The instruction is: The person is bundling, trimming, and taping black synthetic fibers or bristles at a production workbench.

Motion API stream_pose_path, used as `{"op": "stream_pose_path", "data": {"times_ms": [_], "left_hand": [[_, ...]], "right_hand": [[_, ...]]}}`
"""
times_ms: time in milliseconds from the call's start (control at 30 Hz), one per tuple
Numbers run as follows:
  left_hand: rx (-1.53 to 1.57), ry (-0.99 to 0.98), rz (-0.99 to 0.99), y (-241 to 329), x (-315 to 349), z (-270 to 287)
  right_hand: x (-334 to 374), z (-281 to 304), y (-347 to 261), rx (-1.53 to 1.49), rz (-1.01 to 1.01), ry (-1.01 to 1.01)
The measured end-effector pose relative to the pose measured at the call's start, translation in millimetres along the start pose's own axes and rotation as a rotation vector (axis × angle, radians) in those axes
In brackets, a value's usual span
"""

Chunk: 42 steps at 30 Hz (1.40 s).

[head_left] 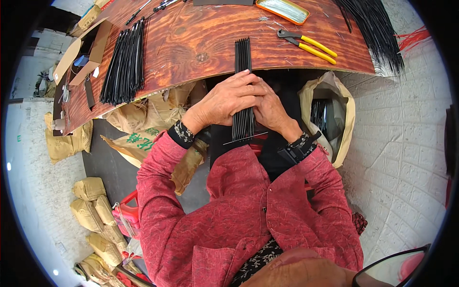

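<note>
Both hands are closed around a flat bundle of thin black rods (243, 125) that reaches from the table's near edge toward my lap. My left hand (224, 99) wraps it from the left, and its fingers overlap my right hand (273, 110), which grips from the other side. The rods' far ends lie in an even row over the wooden table (191, 40). Across their near ends runs a thin straight wire (230, 143). My palms hide the middle of the bundle. What the fingertips press on cannot be made out.
Yellow-handled end cutters (318, 50) and an orange-rimmed tray (300, 22) of thin metal pins lie beyond my hands. Black rods (123, 64) are piled at left, more black strands (375, 28) at far right. Open paper sacks (351, 107) stand below the table; a cardboard box (91, 57) is far left.
</note>
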<state>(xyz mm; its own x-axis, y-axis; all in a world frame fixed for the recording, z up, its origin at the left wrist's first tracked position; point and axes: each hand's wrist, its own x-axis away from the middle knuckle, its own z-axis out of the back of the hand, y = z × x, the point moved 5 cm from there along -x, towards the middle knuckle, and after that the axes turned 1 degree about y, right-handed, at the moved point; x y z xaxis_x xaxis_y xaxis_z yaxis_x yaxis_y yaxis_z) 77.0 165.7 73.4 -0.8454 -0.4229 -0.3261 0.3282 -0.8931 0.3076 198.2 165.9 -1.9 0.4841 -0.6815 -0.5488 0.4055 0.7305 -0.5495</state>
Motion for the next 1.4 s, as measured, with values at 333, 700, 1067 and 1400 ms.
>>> {"op": "stream_pose_path", "data": {"times_ms": [333,700,1067,1400], "left_hand": [[-0.012,0.008,0.024,-2,-4,1],[0.012,0.007,0.068,-11,21,-7],[-0.058,0.076,-0.042,-33,50,-40],[-0.038,0.023,-0.014,-31,54,-41]], "right_hand": [[8,-12,9,-0.373,-0.078,-0.013],[19,-29,5,-0.313,-0.097,0.024],[37,-55,11,-0.298,-0.156,0.029],[62,-24,-17,-0.239,-0.259,0.169]]}}
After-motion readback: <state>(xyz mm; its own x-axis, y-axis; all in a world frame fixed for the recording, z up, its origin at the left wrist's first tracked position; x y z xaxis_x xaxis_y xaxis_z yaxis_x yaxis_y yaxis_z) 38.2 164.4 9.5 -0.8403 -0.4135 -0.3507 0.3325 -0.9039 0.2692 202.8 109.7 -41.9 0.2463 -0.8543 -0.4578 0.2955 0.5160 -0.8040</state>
